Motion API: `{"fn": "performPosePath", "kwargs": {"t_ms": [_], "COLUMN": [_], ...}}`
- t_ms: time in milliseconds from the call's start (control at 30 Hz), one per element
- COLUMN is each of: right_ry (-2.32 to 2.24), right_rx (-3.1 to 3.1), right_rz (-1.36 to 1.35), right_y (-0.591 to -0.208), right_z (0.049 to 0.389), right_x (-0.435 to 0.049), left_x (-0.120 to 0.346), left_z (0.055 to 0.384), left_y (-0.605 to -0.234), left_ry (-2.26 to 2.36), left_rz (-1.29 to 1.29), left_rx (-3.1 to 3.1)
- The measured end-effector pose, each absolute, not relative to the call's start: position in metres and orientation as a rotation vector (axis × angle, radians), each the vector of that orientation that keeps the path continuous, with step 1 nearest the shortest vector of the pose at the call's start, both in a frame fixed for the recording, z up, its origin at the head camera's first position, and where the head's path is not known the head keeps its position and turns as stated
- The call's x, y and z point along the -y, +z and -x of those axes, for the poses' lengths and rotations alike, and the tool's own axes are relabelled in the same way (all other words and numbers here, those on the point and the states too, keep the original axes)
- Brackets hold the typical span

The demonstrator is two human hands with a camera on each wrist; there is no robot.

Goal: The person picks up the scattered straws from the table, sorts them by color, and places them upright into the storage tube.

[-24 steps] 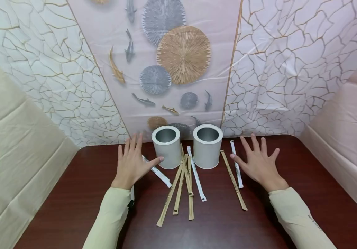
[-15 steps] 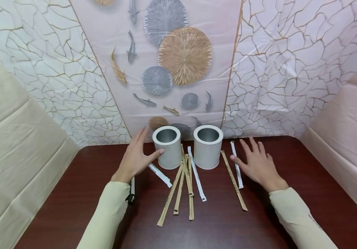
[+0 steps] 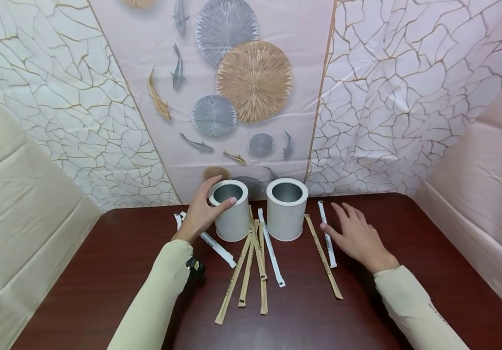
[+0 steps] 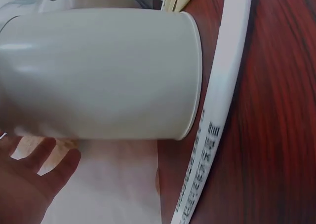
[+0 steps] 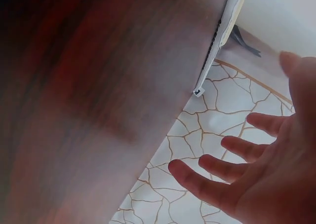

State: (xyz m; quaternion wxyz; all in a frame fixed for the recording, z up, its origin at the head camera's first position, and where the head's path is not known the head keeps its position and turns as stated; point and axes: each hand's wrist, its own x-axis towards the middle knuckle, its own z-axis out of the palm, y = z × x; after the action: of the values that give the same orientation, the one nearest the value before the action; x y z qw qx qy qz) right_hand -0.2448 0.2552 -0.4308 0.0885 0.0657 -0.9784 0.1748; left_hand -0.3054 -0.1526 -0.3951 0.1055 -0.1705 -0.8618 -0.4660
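Two white cylindrical cans with grey metallic insides stand upright at the back of the table in the head view. My left hand [image 3: 199, 215] spreads around the top of the left can [image 3: 232, 222], thumb in front of its rim and fingers at its far left side. In the left wrist view, the fingers [image 4: 61, 169] lie beside the can wall, curved loosely. My right hand [image 3: 358, 238] hovers with relaxed, spread fingers, holding nothing. Its thumb overlaps a white paper-wrapped straw [image 3: 331, 255], right of the right can [image 3: 285, 222].
Several brown paper-wrapped straws [image 3: 233, 287] lie fanned out before the cans, with a white one [image 3: 273, 257] among them. Another brown straw [image 3: 324, 262] lies at the right. More white straws [image 3: 221, 251] lie beneath the left hand. A patterned cloth [image 3: 365, 121] hangs behind the table.
My left hand has moved right to the left can, its thumb rising to the rim and its fingers drawing in. The right hand has lowered slightly, its fingers relaxing. The cans stay put.
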Motion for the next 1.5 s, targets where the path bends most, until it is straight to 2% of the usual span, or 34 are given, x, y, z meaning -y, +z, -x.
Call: {"fn": "performPosePath", "kwargs": {"t_ms": [400, 667, 1067, 1500], "right_ry": [0.891, 1.277, 1.098, 1.655], "right_rx": [2.878, 3.008, 3.147, 2.880], "right_rz": [-0.238, -0.074, 0.165, 0.179], "right_y": [-0.428, -0.415, -0.419, -0.410], "right_z": [0.248, 0.261, 0.290, 0.271], "right_x": [-0.264, -0.262, -0.241, -0.242], "left_x": [0.146, 0.148, 0.145, 0.144], "left_z": [0.313, 0.313, 0.316, 0.314], "left_y": [-0.411, -0.411, -0.412, -0.412], "left_ry": [-1.343, -1.351, -1.377, -1.374], "left_rz": [0.522, 0.525, 0.514, 0.496], "left_rx": [2.475, 2.465, 2.454, 2.446]}}
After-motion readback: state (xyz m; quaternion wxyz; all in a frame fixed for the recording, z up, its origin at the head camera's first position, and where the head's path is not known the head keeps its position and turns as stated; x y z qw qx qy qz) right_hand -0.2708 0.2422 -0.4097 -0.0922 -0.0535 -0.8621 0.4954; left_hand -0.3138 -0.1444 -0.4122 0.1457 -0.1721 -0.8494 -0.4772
